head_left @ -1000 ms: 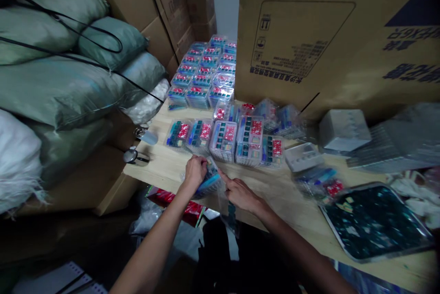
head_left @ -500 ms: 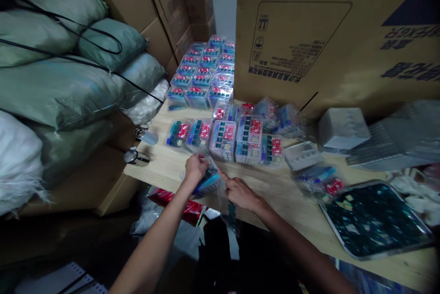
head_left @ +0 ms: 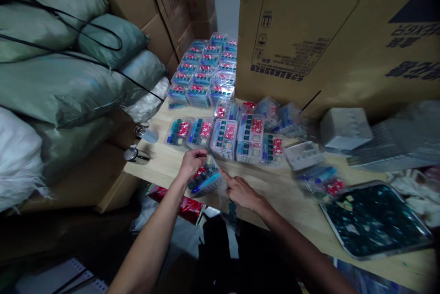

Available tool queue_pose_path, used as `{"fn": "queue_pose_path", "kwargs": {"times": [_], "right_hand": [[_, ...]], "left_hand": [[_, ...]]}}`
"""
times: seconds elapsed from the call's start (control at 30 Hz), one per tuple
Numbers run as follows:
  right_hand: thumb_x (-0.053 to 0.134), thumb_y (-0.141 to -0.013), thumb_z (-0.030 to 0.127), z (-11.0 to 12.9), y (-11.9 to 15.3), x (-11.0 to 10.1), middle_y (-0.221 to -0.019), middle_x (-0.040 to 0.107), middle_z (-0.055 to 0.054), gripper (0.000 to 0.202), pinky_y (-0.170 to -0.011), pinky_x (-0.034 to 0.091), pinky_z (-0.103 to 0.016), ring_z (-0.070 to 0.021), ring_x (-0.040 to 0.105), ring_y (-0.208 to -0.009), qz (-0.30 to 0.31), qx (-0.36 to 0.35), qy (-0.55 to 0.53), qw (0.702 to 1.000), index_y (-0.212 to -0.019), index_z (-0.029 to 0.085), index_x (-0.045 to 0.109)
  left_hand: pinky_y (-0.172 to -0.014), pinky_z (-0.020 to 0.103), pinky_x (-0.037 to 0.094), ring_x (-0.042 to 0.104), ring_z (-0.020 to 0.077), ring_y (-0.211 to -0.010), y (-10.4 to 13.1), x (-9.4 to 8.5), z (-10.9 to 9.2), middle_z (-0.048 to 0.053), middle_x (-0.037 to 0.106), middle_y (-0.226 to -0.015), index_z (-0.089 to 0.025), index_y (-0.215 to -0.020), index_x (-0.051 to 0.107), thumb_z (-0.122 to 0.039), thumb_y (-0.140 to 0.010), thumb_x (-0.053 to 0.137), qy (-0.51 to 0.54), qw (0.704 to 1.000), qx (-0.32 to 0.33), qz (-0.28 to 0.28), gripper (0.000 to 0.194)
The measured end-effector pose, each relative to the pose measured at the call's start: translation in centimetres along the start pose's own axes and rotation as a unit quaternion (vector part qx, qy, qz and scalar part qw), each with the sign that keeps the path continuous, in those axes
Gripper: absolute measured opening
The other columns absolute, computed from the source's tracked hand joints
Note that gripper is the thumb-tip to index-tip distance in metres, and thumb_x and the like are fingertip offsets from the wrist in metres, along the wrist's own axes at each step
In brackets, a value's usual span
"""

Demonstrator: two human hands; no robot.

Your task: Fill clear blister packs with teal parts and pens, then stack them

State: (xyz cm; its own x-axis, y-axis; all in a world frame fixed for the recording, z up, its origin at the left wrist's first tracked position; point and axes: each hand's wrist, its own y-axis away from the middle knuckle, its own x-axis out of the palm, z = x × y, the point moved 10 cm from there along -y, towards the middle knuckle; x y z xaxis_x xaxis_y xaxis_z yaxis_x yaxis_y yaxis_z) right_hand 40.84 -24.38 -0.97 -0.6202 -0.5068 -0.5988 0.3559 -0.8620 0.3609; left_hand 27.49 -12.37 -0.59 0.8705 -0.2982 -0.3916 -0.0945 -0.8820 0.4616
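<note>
A clear plastic case (head_left: 205, 177) with red pieces, dark green pieces and a blue pen lies tilted at the table's front edge. My left hand (head_left: 194, 163) is at its upper left side, fingers bent together over the edge; what they grip is too small to make out. My right hand (head_left: 240, 191) is at the case's right side, index finger stretched toward its corner and the other fingers curled. A clear strip with dark green pieces (head_left: 232, 213) hangs below my right hand. Filled cases (head_left: 223, 138) stand in a row just behind.
More filled cases (head_left: 202, 71) are stacked at the back. On the right are a tray of dark green pieces (head_left: 374, 220), white boxes (head_left: 345, 126) and a loose filled case (head_left: 319, 181). Two small bottles (head_left: 137, 155) stand left. A large carton (head_left: 292, 32) rises behind.
My left hand has moved slightly left and up, uncovering the red pieces in the case. My right hand has barely moved. The view has shifted slightly.
</note>
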Motion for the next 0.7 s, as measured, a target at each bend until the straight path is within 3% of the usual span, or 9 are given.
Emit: {"fn": "queue_pose_path", "kwargs": {"times": [0.17, 0.33, 0.47, 0.6, 0.7], "right_hand": [[0.046, -0.076, 0.012, 0.3, 0.2, -0.1, -0.104, 0.076, -0.011, 0.081, -0.082, 0.045, -0.025, -0.0189, 0.069, -0.086, 0.002, 0.001, 0.007, 1.0, -0.155, 0.009, 0.026], [0.046, -0.075, 0.012, -0.1, 0.0, 0.2, -0.112, 0.073, -0.013, 0.079, -0.082, 0.046, -0.026, -0.0196, 0.069, -0.086, 0.004, 0.003, 0.008, 1.0, -0.152, 0.01, 0.033], [0.046, -0.075, 0.012, -0.2, 0.0, 0.1, -0.101, 0.076, -0.011, 0.08, -0.082, 0.045, -0.026, -0.0198, 0.069, -0.085, -0.004, 0.001, -0.001, 1.0, -0.154, 0.01, 0.029], [0.046, -0.077, 0.012, 0.0, 0.1, 0.1, -0.097, 0.077, -0.008, 0.081, -0.083, 0.045, -0.026, -0.0201, 0.068, -0.087, 0.007, -0.001, -0.005, 1.0, -0.155, 0.011, 0.025], [0.046, -0.076, 0.012, -0.1, 0.1, -0.1, -0.1, 0.076, -0.007, 0.082, -0.083, 0.044, -0.025, -0.0194, 0.067, -0.089, 0.002, 0.002, -0.008, 1.0, -0.155, 0.014, 0.025]], "left_hand": [[-0.066, 0.025, 0.052, 0.067, 0.0163, -0.068, -0.1, 0.8, -0.9, 0.004, 0.074, -0.078, -0.013, -0.092, 0.074, -0.014, -0.072, 0.064, -0.114, 0.992, 0.049, -0.036, 0.022], [-0.081, 0.031, 0.051, 0.068, 0.0209, -0.081, -0.5, -1.5, -1.4, 0.007, 0.075, -0.084, -0.015, -0.082, 0.076, -0.011, -0.07, 0.066, -0.18, 0.978, 0.06, -0.092, 0.017], [-0.074, 0.026, 0.052, 0.069, 0.018, -0.077, -0.9, -2.5, -1.3, 0.006, 0.075, -0.084, -0.014, -0.091, 0.075, -0.013, -0.072, 0.064, -0.179, 0.979, 0.058, -0.078, 0.022], [-0.068, 0.024, 0.053, 0.069, 0.0167, -0.073, -1.1, -1.5, -1.3, 0.005, 0.076, -0.085, -0.012, -0.096, 0.074, -0.013, -0.073, 0.063, -0.181, 0.98, 0.064, -0.051, 0.026], [-0.076, 0.028, 0.054, 0.07, 0.0193, -0.078, -1.0, -0.7, -1.5, 0.006, 0.077, -0.086, -0.014, -0.091, 0.076, -0.012, -0.073, 0.063, -0.211, 0.973, 0.079, -0.05, 0.023]]}}
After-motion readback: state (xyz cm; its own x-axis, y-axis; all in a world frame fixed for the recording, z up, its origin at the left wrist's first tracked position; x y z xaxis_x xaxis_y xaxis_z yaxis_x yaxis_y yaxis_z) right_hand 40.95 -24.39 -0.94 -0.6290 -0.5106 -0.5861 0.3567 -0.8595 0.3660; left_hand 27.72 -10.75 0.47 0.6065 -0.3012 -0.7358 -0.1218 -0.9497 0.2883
